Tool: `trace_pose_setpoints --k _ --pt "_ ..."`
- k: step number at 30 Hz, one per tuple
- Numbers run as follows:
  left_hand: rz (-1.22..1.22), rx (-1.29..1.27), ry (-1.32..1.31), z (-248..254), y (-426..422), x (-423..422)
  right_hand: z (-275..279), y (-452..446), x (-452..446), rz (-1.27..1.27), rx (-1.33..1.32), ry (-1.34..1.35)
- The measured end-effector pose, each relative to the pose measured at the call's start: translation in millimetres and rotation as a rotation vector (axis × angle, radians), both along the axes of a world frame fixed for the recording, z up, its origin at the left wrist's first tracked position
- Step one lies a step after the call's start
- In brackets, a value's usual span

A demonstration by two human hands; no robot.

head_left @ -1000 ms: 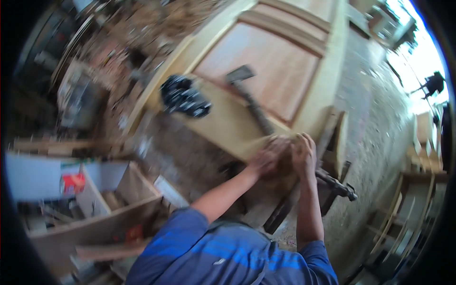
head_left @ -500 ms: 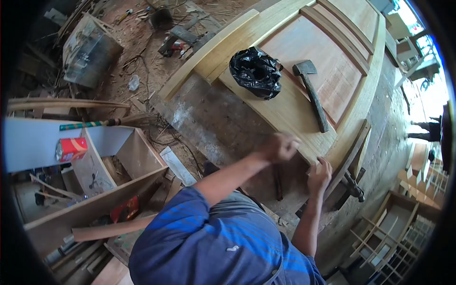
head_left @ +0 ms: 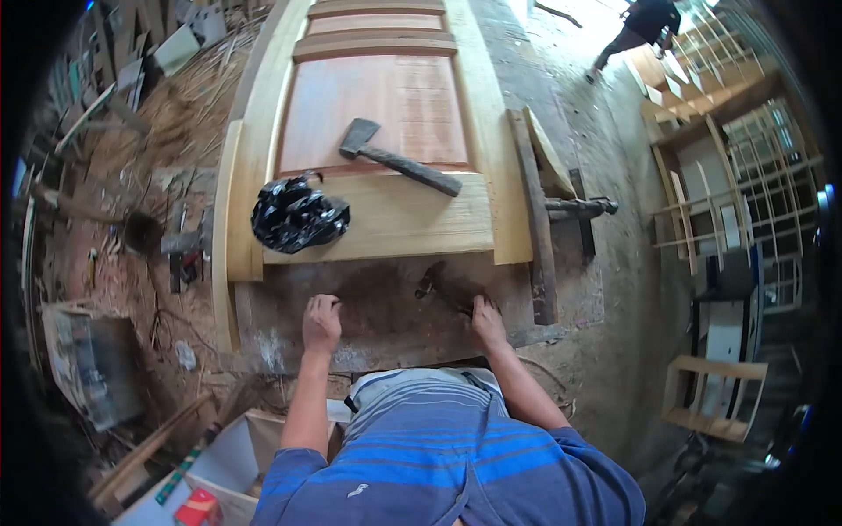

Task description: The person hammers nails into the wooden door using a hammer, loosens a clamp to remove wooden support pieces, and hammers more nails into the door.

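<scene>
At the near end of the benchtop, the right hand appears closed around the handle end of a hammer – a hold likely chosen for leverage. The left hand curls loosely; whether it pinches anything, I cannot tell. Hatchet and black plastic bag lie on the panelled door, probably for easy reach.

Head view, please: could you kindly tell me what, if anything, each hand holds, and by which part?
The right hand holds what looks like a hammer by its handle end; whether the left hand holds anything cannot be told.
</scene>
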State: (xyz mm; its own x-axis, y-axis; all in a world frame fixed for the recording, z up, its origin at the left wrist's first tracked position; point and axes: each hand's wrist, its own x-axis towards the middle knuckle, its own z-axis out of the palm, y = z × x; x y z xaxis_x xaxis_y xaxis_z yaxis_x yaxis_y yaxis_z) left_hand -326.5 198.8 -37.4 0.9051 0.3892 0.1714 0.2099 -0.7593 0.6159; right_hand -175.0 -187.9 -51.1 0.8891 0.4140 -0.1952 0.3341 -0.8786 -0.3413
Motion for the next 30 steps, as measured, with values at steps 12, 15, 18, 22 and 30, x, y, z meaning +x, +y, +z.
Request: trace_pose_setpoints --k 12,15,18,22,30 --pt "-0.172 -0.59 -0.311 68.4 -158.0 272.2 151.3 -31.0 42.8 -0.439 0.715 0.269" --pt "-0.15 -0.659 -0.286 50.8 -184.5 322.1 152.7 -26.8 78.4 -0.359 0.591 -0.099" --pt "-0.128 -0.581 -0.329 39.3 -199.9 341.6 124.8 -26.6 91.2 -0.308 0.428 -0.263" --pt "-0.193 -0.49 -0.259 37.4 -206.7 345.7 107.8 -36.0 91.8 -0.396 0.427 -0.087" --pt "-0.255 -0.403 -0.223 49.2 -206.7 345.0 88.9 -47.5 68.6 -0.692 0.687 0.269"
